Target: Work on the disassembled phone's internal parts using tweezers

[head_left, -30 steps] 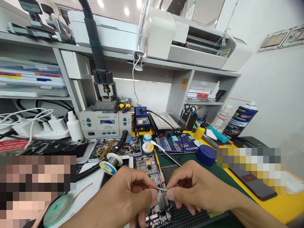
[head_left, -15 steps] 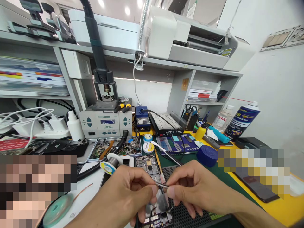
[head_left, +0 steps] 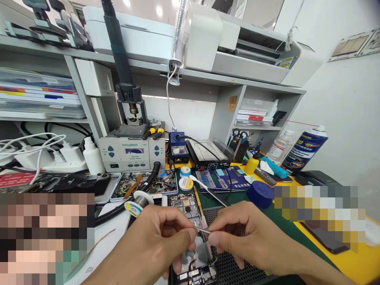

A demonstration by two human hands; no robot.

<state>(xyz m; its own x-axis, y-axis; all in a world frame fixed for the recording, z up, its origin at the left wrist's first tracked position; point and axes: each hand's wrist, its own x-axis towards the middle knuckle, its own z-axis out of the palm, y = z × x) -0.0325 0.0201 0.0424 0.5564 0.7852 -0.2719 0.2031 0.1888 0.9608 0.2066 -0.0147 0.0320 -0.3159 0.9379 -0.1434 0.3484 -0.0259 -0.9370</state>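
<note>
My left hand (head_left: 168, 241) and my right hand (head_left: 247, 235) meet in the lower middle of the head view, thumbs and forefingers pinched. Between them runs a thin silvery strip (head_left: 202, 230), one end in each pinch; its exact kind is too small to make out. Beneath my hands lies an opened phone (head_left: 186, 209) with its inner boards and parts showing, partly covered by my left fingers. A black perforated mat (head_left: 228, 265) extends under my right hand. Beside the phone is a thin yellow-handled tool (head_left: 197, 198).
A solder spool (head_left: 139, 202) stands close to my left wrist. Behind are a tray of circuit boards (head_left: 124, 192), a hot-air station (head_left: 135, 152) and a blue round container (head_left: 260, 194). A soldering iron cable (head_left: 208, 148) arches over the bench. A blurred person shows at lower left.
My hands keep the same pinch on the strip, almost unmoved. At lower left, the blurred area now covers most of the green round object. The camera view has shifted slightly.
</note>
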